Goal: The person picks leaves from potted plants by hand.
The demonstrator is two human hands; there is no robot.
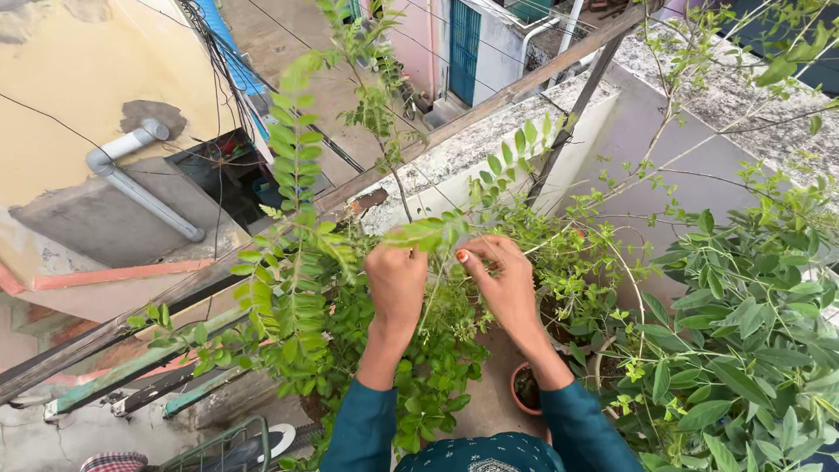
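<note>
- As seen from my head camera, the leafy sprig lies roughly level between my two hands, its long axis running left to right, tip toward my right hand, just in front of the parapet wall.
- Around it: a tall plant with feathery leaves stands to the left, a dense bush to the right, and a terracotta pot sits below my right wrist. Thin stems cross in front of the sprig and partly hide it. A wooden rail runs diagonally behind.
- My left hand is closed on the sprig's left end, fingers curled.
- My right hand pinches the sprig's right end between thumb and fingertips.
</note>
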